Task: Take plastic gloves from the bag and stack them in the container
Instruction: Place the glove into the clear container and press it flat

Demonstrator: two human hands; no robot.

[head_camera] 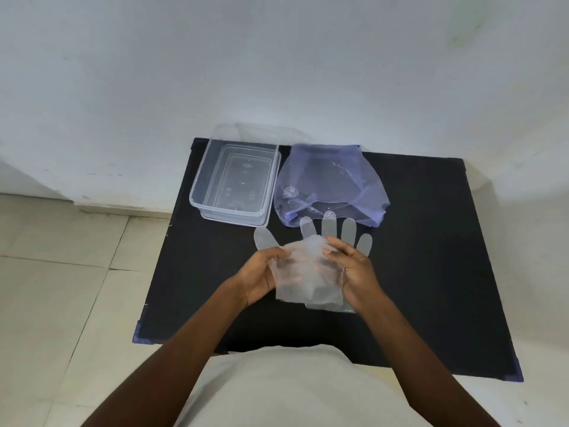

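A clear plastic glove [308, 272] is spread over the middle of the black table [431, 272], its fingers pointing away from me toward the bag. My left hand [258, 275] pinches its left edge and my right hand [354, 272] pinches its right side near the palm. More thin plastic shows under its cuff. A translucent blue bag [332, 186] lies just beyond the glove's fingertips with crumpled clear plastic inside. The clear rectangular container [237, 177] stands to the left of the bag and looks empty.
The black table stands against a white wall [277, 57]. A clear lid [264, 131] leans behind the container. Pale tiled floor [61, 272] lies to the left. My light shirt [277, 389] fills the bottom of the view.
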